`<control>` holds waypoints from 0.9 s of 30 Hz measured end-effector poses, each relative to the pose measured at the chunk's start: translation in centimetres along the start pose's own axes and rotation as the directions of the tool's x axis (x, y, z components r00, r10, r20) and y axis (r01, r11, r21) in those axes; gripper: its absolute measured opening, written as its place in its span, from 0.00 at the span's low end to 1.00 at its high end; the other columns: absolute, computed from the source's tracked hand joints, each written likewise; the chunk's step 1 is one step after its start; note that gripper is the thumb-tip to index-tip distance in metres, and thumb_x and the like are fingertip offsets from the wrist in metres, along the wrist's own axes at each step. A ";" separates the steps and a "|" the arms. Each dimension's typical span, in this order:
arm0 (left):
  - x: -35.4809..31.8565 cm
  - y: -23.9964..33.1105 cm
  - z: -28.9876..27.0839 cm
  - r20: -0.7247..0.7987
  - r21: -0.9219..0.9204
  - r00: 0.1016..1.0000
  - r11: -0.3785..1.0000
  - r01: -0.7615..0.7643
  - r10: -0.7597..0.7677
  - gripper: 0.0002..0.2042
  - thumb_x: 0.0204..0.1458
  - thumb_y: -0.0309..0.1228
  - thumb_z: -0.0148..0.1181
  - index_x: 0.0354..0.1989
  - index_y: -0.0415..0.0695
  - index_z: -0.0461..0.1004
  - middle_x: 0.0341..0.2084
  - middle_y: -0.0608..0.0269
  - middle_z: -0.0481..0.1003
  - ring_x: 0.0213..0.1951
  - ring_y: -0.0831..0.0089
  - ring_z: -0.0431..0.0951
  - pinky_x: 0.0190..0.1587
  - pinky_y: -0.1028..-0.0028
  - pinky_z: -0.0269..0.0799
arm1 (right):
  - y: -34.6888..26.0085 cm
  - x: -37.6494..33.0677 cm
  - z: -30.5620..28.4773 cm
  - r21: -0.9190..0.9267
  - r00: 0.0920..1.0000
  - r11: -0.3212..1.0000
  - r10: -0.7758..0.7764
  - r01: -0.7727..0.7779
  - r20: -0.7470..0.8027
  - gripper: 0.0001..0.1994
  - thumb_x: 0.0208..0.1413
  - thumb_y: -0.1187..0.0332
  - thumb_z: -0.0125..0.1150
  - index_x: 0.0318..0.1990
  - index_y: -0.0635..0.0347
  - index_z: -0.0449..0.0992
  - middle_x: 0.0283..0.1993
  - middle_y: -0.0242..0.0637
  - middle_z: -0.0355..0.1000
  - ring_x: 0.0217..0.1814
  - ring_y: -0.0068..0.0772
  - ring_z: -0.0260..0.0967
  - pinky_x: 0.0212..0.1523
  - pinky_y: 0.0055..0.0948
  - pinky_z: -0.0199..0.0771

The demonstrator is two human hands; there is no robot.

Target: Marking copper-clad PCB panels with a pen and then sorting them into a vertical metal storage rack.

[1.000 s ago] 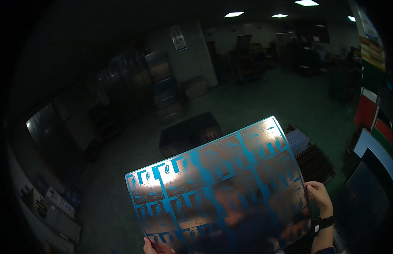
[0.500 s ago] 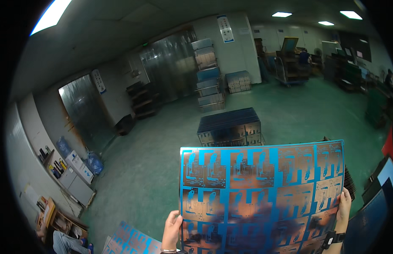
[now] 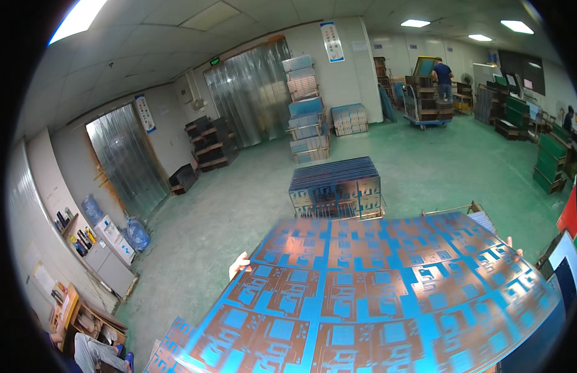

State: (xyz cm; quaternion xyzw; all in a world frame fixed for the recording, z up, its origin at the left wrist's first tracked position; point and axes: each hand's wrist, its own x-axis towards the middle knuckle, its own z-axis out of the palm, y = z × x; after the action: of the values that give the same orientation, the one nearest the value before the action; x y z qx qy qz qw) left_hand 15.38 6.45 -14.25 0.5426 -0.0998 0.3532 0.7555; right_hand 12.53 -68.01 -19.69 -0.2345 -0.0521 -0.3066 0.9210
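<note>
From my distant place I look through the head camera; one large printed circuit panel (image 3: pixel 369 295), copper-coloured with a bright blue pattern, fills the lower middle of my view; it is in the air, tilted, with its far edge across the middle, and its near left part goes out at the bottom; some areas of its surface are blurred.

The left hand (image 3: pixel 239 265) grasps the panel at its left edge, near the far corner; I see only a part of this hand, because the panel covers the rest; the right hand (image 3: pixel 518 253) grasps the opposite edge, and there only small parts of fingers are visible to me.

Another blue and copper panel (image 3: pixel 174 336) lies at the lower left, just beside the held one, partly covered by it; beyond the far edge a stack of panels (image 3: pixel 335 189) stands on the green floor (image 3: pixel 207 236); near it, to the right, I see part of a metal rack (image 3: pixel 481 217).

At the lower left there is a seated person's leg in grey trousers (image 3: pixel 92 350); farther back a person in a dark blue shirt (image 3: pixel 443 73) stands beside a loaded cart (image 3: pixel 425 123).
</note>
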 end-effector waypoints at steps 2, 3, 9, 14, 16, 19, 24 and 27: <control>0.2 2.3 3.4 0.094 -0.143 0.903 0.892 0.430 -0.420 0.10 0.52 0.31 0.52 0.38 0.38 0.73 0.26 0.61 0.74 0.29 0.73 0.73 0.35 0.74 0.69 | -0.3 -0.4 -0.9 -0.010 0.999 0.999 0.031 -0.031 0.011 0.16 0.62 0.68 0.41 0.55 0.60 0.63 0.57 0.36 0.64 0.56 0.29 0.64 0.54 0.27 0.66; 0.2 2.6 4.2 0.156 -0.189 0.788 0.765 0.616 -0.596 0.12 0.53 0.31 0.50 0.40 0.37 0.73 0.30 0.59 0.76 0.33 0.70 0.75 0.40 0.72 0.70 | -0.4 -0.8 -1.4 -0.011 0.999 0.999 0.051 -0.050 0.018 0.15 0.62 0.68 0.41 0.55 0.60 0.63 0.57 0.36 0.64 0.56 0.29 0.64 0.54 0.27 0.66; -1.6 -0.7 1.4 0.112 -0.225 0.876 0.847 0.482 -0.468 0.16 0.56 0.37 0.46 0.45 0.37 0.70 0.40 0.54 0.75 0.41 0.63 0.75 0.45 0.65 0.70 | 1.3 -2.8 -0.2 -0.042 0.972 0.976 0.215 -0.212 0.090 0.15 0.61 0.67 0.42 0.54 0.61 0.64 0.57 0.37 0.64 0.56 0.30 0.63 0.54 0.28 0.66; -5.4 1.0 5.6 0.101 -0.279 0.874 0.830 0.484 -0.476 0.18 0.56 0.38 0.45 0.46 0.37 0.69 0.42 0.54 0.74 0.43 0.62 0.74 0.48 0.62 0.68 | 2.4 -5.5 1.4 -0.075 0.931 0.941 0.338 -0.330 0.136 0.15 0.61 0.67 0.42 0.53 0.61 0.65 0.57 0.38 0.64 0.57 0.31 0.63 0.54 0.28 0.65; -7.1 2.0 7.3 0.096 -0.298 0.873 0.823 0.483 -0.477 0.18 0.57 0.39 0.45 0.47 0.37 0.69 0.43 0.53 0.73 0.43 0.62 0.74 0.49 0.62 0.68 | 3.4 -6.9 2.3 -0.086 0.910 0.923 0.385 -0.376 0.153 0.15 0.61 0.67 0.43 0.52 0.62 0.65 0.57 0.39 0.64 0.57 0.31 0.63 0.54 0.28 0.65; -9.6 3.5 9.9 0.090 -0.329 0.869 0.809 0.488 -0.487 0.19 0.57 0.40 0.44 0.47 0.37 0.68 0.44 0.53 0.73 0.44 0.61 0.74 0.50 0.60 0.67 | 5.0 -9.0 3.8 -0.109 0.874 0.891 0.454 -0.442 0.171 0.15 0.61 0.66 0.43 0.52 0.62 0.66 0.56 0.39 0.64 0.57 0.32 0.63 0.55 0.28 0.65; -14.7 6.9 15.5 0.156 -0.548 0.821 0.643 0.535 -0.550 0.23 0.60 0.45 0.41 0.54 0.37 0.62 0.52 0.54 0.67 0.52 0.60 0.69 0.57 0.55 0.61 | 7.6 -12.5 9.4 -0.228 0.910 0.931 0.338 -0.286 0.238 0.17 0.59 0.66 0.45 0.54 0.64 0.64 0.53 0.41 0.67 0.51 0.33 0.67 0.52 0.30 0.67; -17.5 6.9 17.7 0.323 -0.590 0.718 0.462 0.662 -0.617 0.26 0.59 0.47 0.42 0.59 0.40 0.56 0.57 0.58 0.62 0.57 0.64 0.63 0.59 0.57 0.59 | 10.8 -14.3 11.8 -0.191 0.940 0.949 0.286 -0.251 0.185 0.27 0.52 0.67 0.55 0.59 0.66 0.58 0.54 0.42 0.65 0.55 0.38 0.64 0.56 0.35 0.63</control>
State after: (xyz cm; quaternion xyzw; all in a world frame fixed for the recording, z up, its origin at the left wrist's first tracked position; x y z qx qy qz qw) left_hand 2.30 -15.64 -11.55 0.2406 -0.0330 -0.0339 0.9695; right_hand 7.90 -47.26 -17.03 -0.3459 -0.0911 -0.1546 0.9210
